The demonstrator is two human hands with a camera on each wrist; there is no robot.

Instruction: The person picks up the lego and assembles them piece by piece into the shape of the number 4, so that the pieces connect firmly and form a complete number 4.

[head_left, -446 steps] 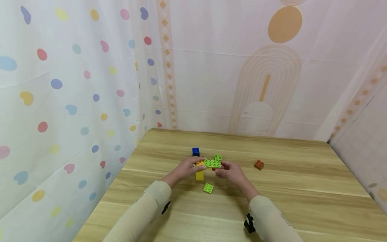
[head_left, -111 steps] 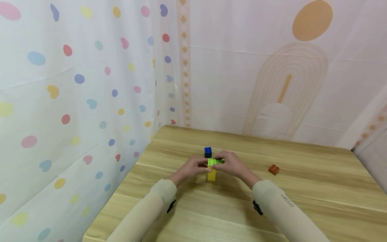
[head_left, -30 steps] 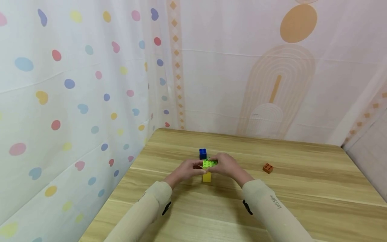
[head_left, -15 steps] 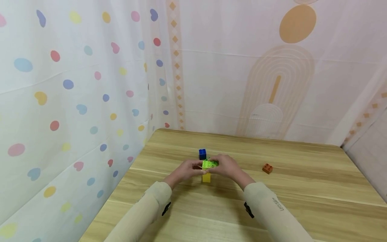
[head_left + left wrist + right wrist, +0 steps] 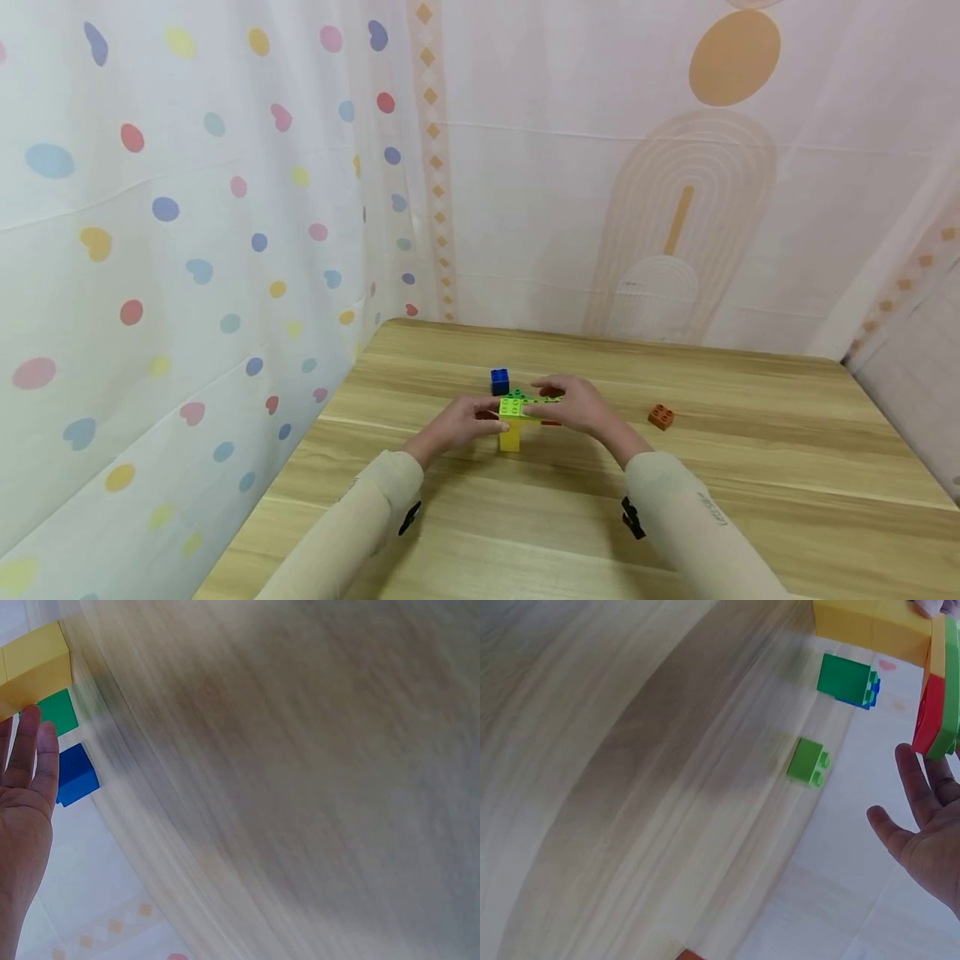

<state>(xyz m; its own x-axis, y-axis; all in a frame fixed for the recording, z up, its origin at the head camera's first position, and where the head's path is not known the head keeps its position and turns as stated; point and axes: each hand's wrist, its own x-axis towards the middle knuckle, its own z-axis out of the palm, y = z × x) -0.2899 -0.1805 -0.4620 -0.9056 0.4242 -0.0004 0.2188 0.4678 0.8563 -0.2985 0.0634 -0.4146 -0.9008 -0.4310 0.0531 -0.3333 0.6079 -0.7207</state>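
Note:
A yellow brick tower (image 5: pixel 510 439) stands upright on the table, topped by light green building bricks (image 5: pixel 511 407). From its top an arm of bricks reaches right, with a red brick (image 5: pixel 931 712) on its underside. My left hand (image 5: pixel 453 429) holds the tower's top from the left, thumb in front and fingers behind. Over the arm, my right hand (image 5: pixel 581 406) has its thumb at the light green bricks and its fingers extended; in the right wrist view its fingertips are close to the red brick, contact unclear. The thumb is out of sight there.
Behind the tower are a green brick (image 5: pixel 844 679) and a blue brick (image 5: pixel 499 382). A loose light green brick (image 5: pixel 806 760) shows in the right wrist view. An orange-brown brick (image 5: pixel 662 417) lies to the right on the wooden table (image 5: pixel 750 467). Curtains hang beyond the table.
Since half a second ago my right hand has shifted right and its fingers have spread, uncovering the arm. Much earlier, a light green brick lay in front of the tower; that spot is now bare.

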